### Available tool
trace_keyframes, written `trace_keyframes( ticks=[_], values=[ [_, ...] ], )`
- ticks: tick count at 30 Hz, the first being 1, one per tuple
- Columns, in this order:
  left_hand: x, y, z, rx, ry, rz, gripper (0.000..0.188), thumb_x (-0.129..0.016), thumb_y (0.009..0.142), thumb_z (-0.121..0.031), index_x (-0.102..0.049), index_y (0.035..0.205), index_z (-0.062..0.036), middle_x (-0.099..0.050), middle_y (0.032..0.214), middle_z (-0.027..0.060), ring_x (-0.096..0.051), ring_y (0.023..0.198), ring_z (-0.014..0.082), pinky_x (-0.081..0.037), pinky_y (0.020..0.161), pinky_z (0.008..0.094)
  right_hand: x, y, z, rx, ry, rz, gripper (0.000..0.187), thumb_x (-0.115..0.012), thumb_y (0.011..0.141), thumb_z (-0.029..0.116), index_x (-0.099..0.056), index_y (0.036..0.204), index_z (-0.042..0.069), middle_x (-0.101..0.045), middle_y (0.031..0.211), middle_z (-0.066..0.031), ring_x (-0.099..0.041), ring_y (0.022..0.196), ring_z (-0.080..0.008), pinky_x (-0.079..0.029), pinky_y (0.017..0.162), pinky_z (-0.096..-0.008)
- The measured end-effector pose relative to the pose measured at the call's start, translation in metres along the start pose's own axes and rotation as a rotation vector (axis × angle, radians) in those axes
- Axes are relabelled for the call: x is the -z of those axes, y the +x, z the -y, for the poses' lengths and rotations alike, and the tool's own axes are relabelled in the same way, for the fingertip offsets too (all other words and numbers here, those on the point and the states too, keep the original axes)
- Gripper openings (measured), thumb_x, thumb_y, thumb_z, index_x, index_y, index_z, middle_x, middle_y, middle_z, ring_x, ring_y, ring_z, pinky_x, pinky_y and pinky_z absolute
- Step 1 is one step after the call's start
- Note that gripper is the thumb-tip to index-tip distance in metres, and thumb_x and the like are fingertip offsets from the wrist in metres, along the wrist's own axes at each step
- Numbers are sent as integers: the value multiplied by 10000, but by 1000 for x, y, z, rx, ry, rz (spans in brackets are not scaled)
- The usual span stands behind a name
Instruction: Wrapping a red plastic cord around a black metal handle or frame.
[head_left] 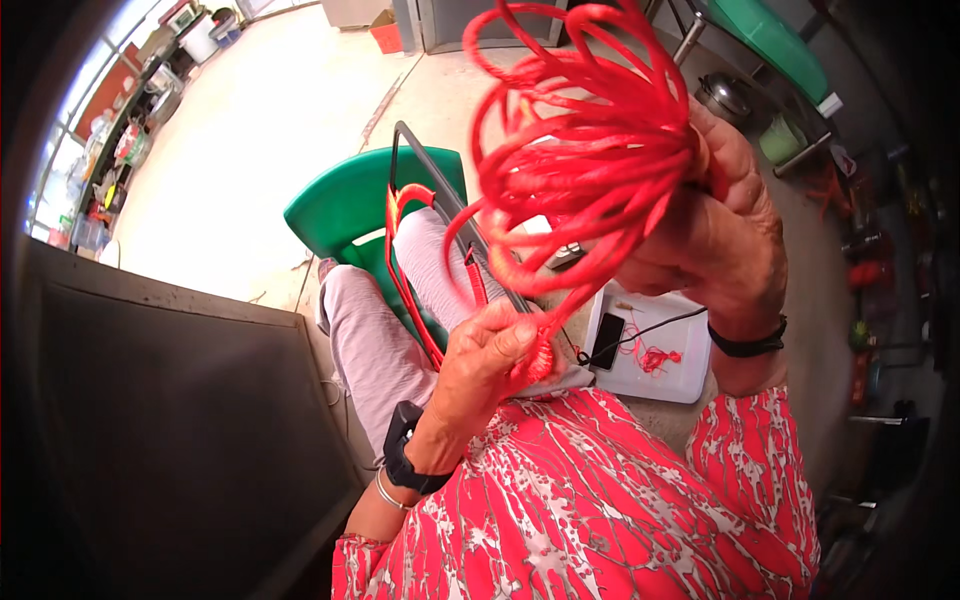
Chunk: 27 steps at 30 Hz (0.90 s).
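Observation:
A large looped bundle of red cord (pixel 580 150) is held up at the upper middle. My right hand (pixel 715 225) is closed around its gathered end. Lower down, my left hand (pixel 480 360) pinches a red cord strand where it meets a knotted, wrapped section (pixel 541 358). The cord runs from there up to the bundle. A dark metal frame (pixel 428 168) leans across my lap, with red cord wound on parts of it. My left hand covers some of the frame's near end.
My legs stretch toward a green plastic chair (pixel 335 205). A white tray (pixel 665 385) on the right holds a dark phone (pixel 606 341) and a small red cord tangle (pixel 655 360). A dark panel (pixel 180 400) stands at left; another green chair (pixel 770 45) is at upper right.

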<state>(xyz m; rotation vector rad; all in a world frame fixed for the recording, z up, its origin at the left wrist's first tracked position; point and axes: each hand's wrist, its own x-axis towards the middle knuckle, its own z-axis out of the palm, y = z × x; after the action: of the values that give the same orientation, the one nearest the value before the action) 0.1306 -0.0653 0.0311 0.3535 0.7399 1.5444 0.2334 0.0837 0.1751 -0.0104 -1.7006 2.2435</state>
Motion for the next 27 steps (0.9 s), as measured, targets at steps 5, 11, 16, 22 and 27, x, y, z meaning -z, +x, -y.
trace_keyframes(
  ticks=[5, 11, 16, 22, 27],
  values=[
    [3, -21, 0, -384, 412, -410, 243, -692, 836, -116, -588, 1011, 16, -605, 857, 54, -548, 746, 90, -430, 587, 237, 1, 5, 4, -76, -177, -113, 642, -662, 833, 161, -354, 1367, -21, -619, 1105, -180, -461, 482, -57, -286, 365, -187],
    [-24, -5, -32, -728, 1120, -4, 228, -735, 718, -24, -639, 924, -9, -566, 896, 87, -551, 765, 136, -427, 591, 242, -1, 11, -1, 2, -117, -125, 624, -661, 832, 178, -376, 1348, -28, -638, 1006, -144, -432, 459, -41, -255, 344, -175],
    [-13, 2, -28, -690, 907, -87, 86, -680, 802, -27, -611, 816, 21, -558, 830, 59, -540, 672, 115, -432, 583, 246, 22, 25, 2, -25, -394, -283, 347, -584, 911, 140, -501, 1227, 23, -597, 729, -30, -429, 474, -21, -301, 392, -173],
    [3, 0, -16, -228, 161, -198, 156, -633, 881, -120, -625, 804, 15, -583, 801, 60, -573, 637, 112, -482, 585, 257, 112, 8, -33, -100, -845, -454, 219, -501, 929, 126, -567, 1120, 42, -599, 695, -25, -427, 440, -24, -345, 406, -187],
    [14, -6, -24, -179, 54, -300, 197, -589, 912, -172, -584, 856, 17, -645, 799, 124, -622, 669, 162, -502, 599, 277, 135, -34, -44, -276, -1012, -617, 266, -560, 891, 176, -568, 1120, 43, -544, 694, 39, -465, 536, -40, -364, 472, -225]
  ],
)
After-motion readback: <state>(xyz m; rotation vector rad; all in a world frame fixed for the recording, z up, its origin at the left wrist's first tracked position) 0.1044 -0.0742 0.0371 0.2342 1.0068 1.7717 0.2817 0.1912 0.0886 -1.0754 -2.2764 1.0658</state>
